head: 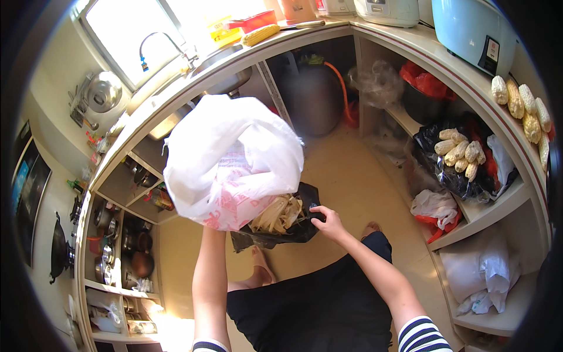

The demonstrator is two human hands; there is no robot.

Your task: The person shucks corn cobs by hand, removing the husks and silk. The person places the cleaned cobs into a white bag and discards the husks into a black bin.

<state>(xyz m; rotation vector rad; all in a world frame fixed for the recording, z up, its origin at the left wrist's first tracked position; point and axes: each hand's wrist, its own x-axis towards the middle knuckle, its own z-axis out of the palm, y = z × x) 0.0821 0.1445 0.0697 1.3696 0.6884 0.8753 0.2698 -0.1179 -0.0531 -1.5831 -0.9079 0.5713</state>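
A large white plastic bag [237, 149] with red print gapes in front of me. My left forearm runs up beneath it, and the bag hides that hand, so its grip cannot be made out. Below and to the right of it, a black plastic bag [303, 231] holds dry corn husks [279, 214] above the floor. My right hand [326, 222] pinches the black bag's right rim between thumb and fingers.
Corn cobs [459, 152] lie on black plastic on the right shelf, others [523, 110] on the counter beside a blue rice cooker [475, 35]. One cob [261, 35] and a knife [303, 25] lie near the sink. A gas cylinder [314, 105] stands under the counter.
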